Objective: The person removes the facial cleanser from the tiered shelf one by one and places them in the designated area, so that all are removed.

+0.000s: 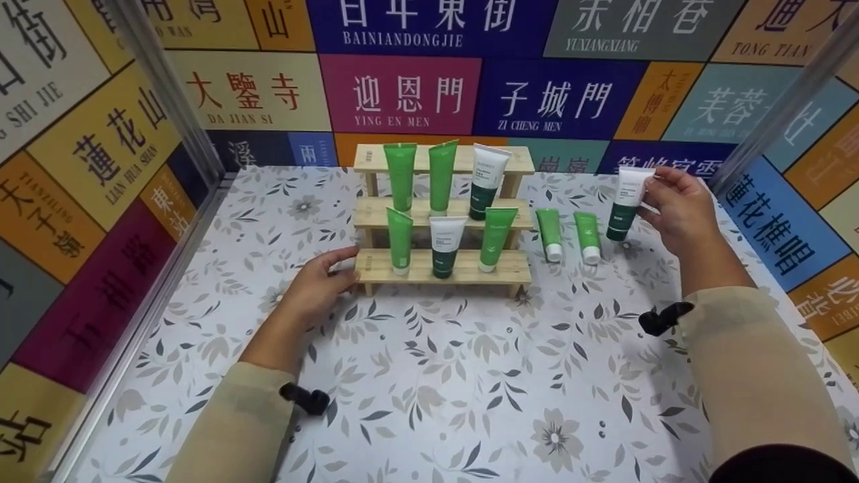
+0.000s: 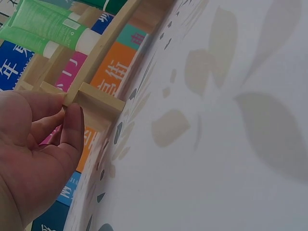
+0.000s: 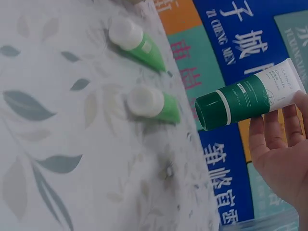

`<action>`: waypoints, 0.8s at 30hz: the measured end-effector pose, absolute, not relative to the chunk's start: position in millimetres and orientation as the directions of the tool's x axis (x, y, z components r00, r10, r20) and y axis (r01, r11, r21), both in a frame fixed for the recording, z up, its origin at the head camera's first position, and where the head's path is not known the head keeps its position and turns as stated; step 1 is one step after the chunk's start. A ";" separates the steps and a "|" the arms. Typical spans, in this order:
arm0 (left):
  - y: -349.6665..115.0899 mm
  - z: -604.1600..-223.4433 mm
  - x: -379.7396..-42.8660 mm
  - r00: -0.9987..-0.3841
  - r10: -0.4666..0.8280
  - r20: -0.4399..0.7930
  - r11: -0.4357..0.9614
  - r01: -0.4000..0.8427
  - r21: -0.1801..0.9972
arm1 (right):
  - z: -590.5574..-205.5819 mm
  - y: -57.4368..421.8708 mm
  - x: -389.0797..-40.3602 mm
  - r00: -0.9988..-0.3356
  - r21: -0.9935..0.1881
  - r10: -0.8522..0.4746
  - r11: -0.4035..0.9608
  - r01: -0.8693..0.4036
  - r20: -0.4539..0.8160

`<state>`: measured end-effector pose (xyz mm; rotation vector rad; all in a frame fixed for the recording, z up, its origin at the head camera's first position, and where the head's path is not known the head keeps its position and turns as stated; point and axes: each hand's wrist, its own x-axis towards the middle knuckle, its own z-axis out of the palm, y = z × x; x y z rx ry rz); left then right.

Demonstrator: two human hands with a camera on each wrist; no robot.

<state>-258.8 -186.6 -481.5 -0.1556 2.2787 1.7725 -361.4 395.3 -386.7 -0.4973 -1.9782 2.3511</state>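
Observation:
My right hand (image 1: 681, 204) holds a white and dark green squeeze tube (image 1: 627, 204) near its flat white end, the green cap pointing down. In the right wrist view the same tube (image 3: 248, 96) stays lifted over the table. My left hand (image 1: 322, 285) pinches the left end of the lowest shelf of a three-step wooden rack (image 1: 366, 267) between thumb and fingers; the left wrist view shows the fingertips on that wooden edge (image 2: 72, 96). The rack bears several tubes standing on their caps, among them a green tube (image 1: 400, 241) and a white and green tube (image 1: 446, 247).
Two green tubes, one nearer the rack (image 1: 549, 231) and one farther right (image 1: 587, 235), lie on the table between the rack and my right hand. A leaf-patterned cloth (image 1: 429, 376) covers the table. Printed panels (image 1: 402, 94) rise behind and at both sides.

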 end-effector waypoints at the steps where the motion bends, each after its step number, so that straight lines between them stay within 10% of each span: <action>1: -186.5 -481.7 -259.0 -0.963 0.069 -0.260 0.251 -0.235 0.939 | -390.4 398.0 -362.3 -0.945 -0.964 0.227 -0.177 0.196 -0.234; 24: -186.5 -481.4 -258.1 -0.968 0.080 -0.237 0.236 -0.212 0.948 | -454.6 434.8 -393.4 -0.866 -0.911 0.329 0.037 0.410 -0.376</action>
